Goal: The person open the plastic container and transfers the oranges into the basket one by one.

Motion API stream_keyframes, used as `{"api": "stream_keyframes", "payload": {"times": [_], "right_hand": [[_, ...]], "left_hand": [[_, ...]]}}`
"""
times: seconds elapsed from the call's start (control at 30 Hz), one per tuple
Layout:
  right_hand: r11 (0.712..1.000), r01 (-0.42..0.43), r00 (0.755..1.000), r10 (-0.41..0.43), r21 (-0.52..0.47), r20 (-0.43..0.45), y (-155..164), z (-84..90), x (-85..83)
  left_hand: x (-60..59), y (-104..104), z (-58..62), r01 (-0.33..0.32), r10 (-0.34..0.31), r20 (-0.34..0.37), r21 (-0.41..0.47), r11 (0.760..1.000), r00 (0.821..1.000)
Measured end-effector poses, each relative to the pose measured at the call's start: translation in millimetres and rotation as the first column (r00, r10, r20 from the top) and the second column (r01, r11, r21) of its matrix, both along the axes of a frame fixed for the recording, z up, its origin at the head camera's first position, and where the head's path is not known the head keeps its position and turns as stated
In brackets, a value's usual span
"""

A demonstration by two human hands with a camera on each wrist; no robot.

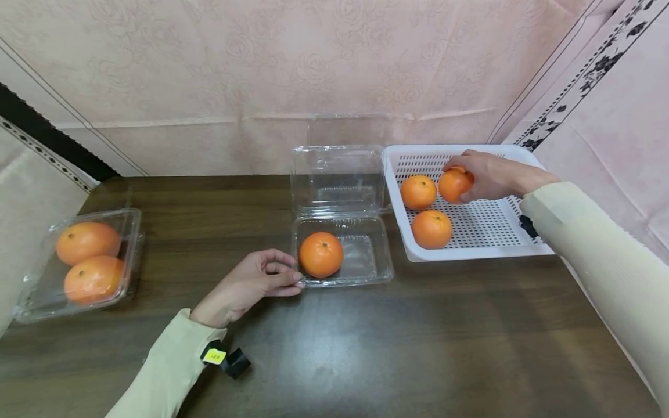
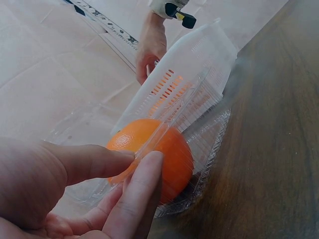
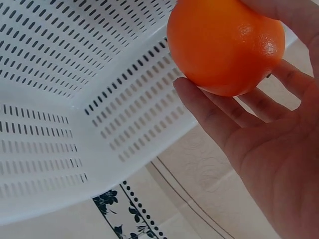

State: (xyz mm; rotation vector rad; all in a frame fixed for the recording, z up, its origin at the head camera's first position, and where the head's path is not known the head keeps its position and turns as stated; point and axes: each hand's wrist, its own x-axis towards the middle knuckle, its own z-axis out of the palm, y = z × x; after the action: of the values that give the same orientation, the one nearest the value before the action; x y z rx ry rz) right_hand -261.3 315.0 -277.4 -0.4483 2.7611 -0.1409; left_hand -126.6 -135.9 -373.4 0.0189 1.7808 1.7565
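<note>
Pink floral cloth is hung behind a dark wooden worktop (image 1: 366,348), on which an open clear clamshell box (image 1: 342,249) is set near the middle, its lid raised upright at the back. One orange (image 1: 321,254) is seated in the left half of that box. The box's front left edge is pinched between thumb and fingertips of the left hand (image 1: 248,285), as is seen closely from the left wrist view. Just to the right of the box a white perforated basket (image 1: 522,247) is placed, with two loose oranges (image 1: 418,191) lying in it, one behind the other. A third orange (image 1: 453,184) is gripped by the curled fingers of the right hand (image 1: 488,174) over the basket's back part. At the worktop's far left a closed clamshell (image 1: 78,264) with two oranges inside is seen, well apart from both hands.
</note>
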Motion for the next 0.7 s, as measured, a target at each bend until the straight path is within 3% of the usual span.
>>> {"api": "stream_keyframes", "payload": {"times": [0.7], "right_hand": [[0.996,0.087,0.994,-0.086,-0.016,0.071,12,-26.0,-18.4]], "left_hand": [[-0.7,-1,-2.5,0.01,-0.01,0.001,0.002,1.0,1.0]]}}
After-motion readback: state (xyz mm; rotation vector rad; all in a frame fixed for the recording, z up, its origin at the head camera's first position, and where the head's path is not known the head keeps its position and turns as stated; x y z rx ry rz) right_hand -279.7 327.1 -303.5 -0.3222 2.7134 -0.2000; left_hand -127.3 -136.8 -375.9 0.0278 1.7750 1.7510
